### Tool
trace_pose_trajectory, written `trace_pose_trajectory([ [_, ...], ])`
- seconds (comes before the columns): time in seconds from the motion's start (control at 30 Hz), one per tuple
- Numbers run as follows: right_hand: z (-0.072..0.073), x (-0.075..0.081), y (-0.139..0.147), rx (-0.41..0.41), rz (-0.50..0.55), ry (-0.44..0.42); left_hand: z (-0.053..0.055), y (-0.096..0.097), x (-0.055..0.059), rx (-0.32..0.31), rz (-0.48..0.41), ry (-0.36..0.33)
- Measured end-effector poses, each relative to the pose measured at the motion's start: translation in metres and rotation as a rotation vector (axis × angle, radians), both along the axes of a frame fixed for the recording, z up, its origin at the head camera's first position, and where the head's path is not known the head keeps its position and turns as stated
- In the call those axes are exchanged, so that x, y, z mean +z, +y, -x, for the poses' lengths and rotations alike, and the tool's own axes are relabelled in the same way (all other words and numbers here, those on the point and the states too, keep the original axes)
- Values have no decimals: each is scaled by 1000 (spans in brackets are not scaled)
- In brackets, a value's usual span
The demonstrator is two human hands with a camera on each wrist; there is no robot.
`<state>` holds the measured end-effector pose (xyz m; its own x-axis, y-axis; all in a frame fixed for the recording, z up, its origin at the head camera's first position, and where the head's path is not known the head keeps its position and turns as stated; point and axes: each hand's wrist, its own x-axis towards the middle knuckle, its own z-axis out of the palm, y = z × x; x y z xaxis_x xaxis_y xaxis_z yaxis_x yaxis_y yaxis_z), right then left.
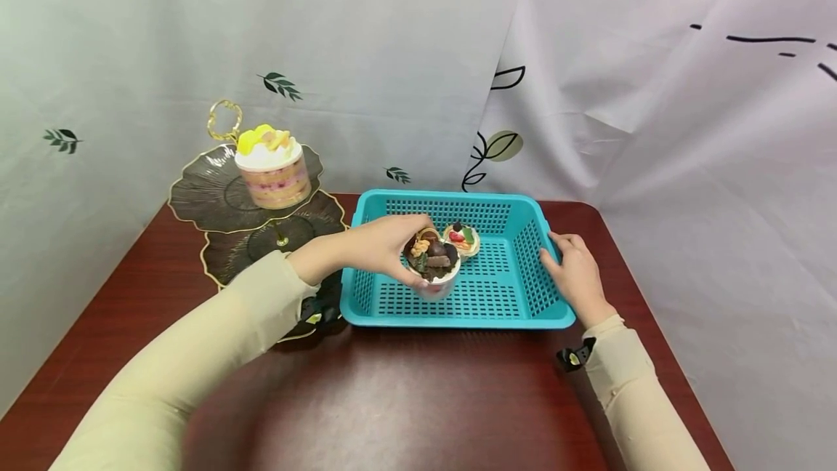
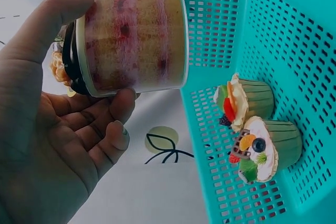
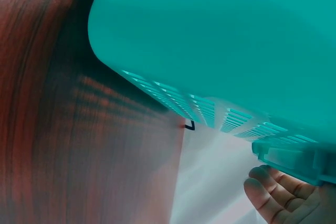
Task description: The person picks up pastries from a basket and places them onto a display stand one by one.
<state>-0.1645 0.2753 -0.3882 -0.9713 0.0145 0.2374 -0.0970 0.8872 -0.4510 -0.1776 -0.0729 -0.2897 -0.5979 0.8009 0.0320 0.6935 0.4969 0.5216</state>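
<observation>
My left hand (image 1: 382,244) grips a clear dessert cup (image 2: 134,40) of layered cake over the teal basket (image 1: 458,323). Chocolate pieces and a walnut top this cup. In the left wrist view, the thumb lies along one side of the cup and the fingers curl at the other. Two fruit-topped cupcakes, one with red fruit (image 2: 257,98) and one with a blueberry (image 2: 281,148), sit in the basket; the head view shows them partly hidden. At the basket's right rim, my right hand (image 1: 578,278) holds the edge, thumb over it and fingers outside.
To the left stands a tiered dark tray stand (image 1: 209,191) with gold edges and a ring handle (image 1: 224,121). A peach-topped cake cup (image 1: 275,173) sits on its upper tier. Behind the reddish-brown table (image 1: 418,398) hangs a white patterned cloth (image 1: 366,57).
</observation>
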Motion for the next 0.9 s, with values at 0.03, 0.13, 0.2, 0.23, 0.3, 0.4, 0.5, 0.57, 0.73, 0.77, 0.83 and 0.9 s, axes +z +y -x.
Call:
trace_pose_trajectory([
  [0.03, 0, 0, 0, 0, 0, 0, -1, -1, 1, 0, -3, 3],
  [0.13, -1, 0, 1, 0, -1, -2, -5, -5, 5, 4, -3, 6],
  [0.2, -1, 1, 1, 0, -1, -4, -7, -7, 8, 12, 0, 9],
  [0.23, -1, 1, 1, 0, 0, -3, -9, -9, 10, 15, -2, 9],
  [0.3, -1, 1, 1, 2, 2, -2, -12, -12, 13, 20, -8, 13],
  [0.4, -1, 0, 1, 3, 1, -2, -15, -17, 16, 21, -26, 11],
  [0.5, -1, 0, 1, 2, 2, -5, -18, -23, 18, 21, -44, -2],
  [0.57, -2, 0, 1, -1, 3, -8, -20, -26, 18, 22, -53, -9],
  [0.73, -2, -1, 1, -2, 8, -4, -24, -34, 21, 24, -58, -1],
  [0.77, -2, -1, 0, -2, 9, -2, -25, -35, 22, 23, -60, -1],
  [0.83, -2, -1, 0, 0, 10, 1, -27, -38, 23, 19, -71, -13],
  [0.9, -1, 0, 0, 1, 10, 3, -29, -41, 26, 16, -81, -24],
])
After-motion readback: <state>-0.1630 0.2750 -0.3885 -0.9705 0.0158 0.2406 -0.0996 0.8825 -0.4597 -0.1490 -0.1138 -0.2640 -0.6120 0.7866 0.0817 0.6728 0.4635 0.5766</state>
